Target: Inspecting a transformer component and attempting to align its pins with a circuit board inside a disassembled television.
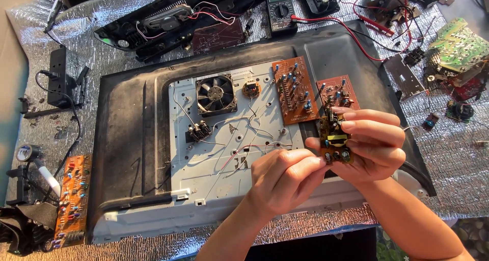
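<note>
My right hand [374,144] grips a small brown circuit board [334,140] with a yellow transformer and dark capacitors, held upright above the right side of an open television back [127,139]. My left hand [285,177] is curled beside it, its fingertips pinching at the board's lower left edge. Thin white and red wires [244,149] run across the grey metal chassis [204,164] beneath both hands.
A cooling fan [216,94] and two brown circuit boards [295,90] [337,92] lie on the chassis. A multimeter [280,10] with red leads, a speaker bar [168,21], a green board [458,47], a long orange board [73,200] and a power strip [58,77] surround it on silver foil matting.
</note>
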